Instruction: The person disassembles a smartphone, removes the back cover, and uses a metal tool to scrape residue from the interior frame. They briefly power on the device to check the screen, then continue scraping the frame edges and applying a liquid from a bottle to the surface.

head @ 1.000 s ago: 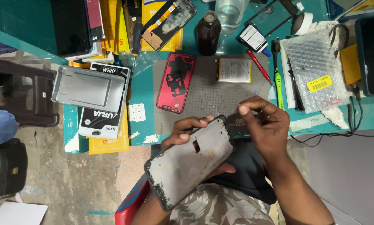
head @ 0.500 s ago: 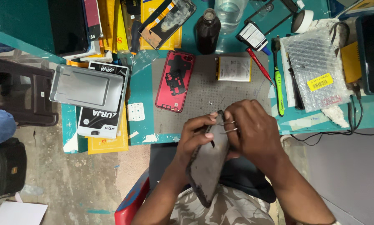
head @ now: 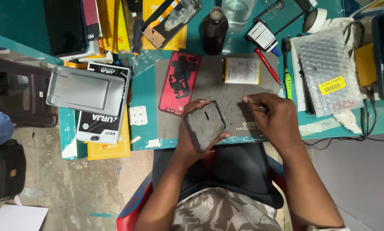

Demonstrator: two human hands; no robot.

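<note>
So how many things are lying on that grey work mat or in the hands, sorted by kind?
Dark grey phone frames, held in the left hand: 1
Red phone back covers: 1
Flat white battery packs: 1
Thin metal tools, in the right hand: 1
Total: 4

phone screen panel (head: pixel 204 125) | dark grey | tilted | above mat edge

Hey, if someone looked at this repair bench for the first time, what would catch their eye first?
Probably the left hand at the near edge of the grey work mat, holding a dark phone panel tilted up, with the right hand beside it pinching a thin tool. Next, the red phone back cover lying inside-up on the mat's left side, and the flat battery to its right.
</note>
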